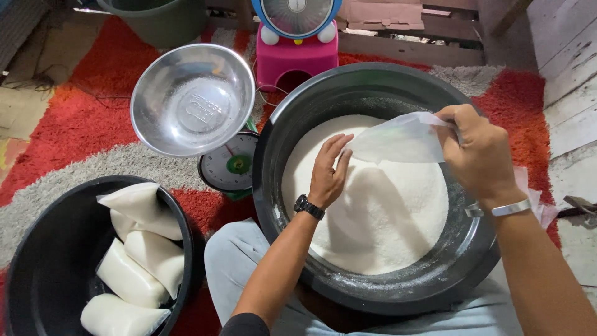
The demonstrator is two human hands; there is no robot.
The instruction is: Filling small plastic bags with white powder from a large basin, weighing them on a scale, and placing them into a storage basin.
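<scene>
While four full bags (pixel 140 255) are sitting lower left, both hands (pixel 328 171) (pixel 479 152) are pinching an empty bag (pixel 398 140) open over the sugar (pixel 373 205).

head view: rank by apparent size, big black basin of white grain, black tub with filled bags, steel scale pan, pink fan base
1. Black basin, though nearest the camera.
2. Black tub, cut off by the frame.
3. Steel pan.
4. Pink fan base.
</scene>
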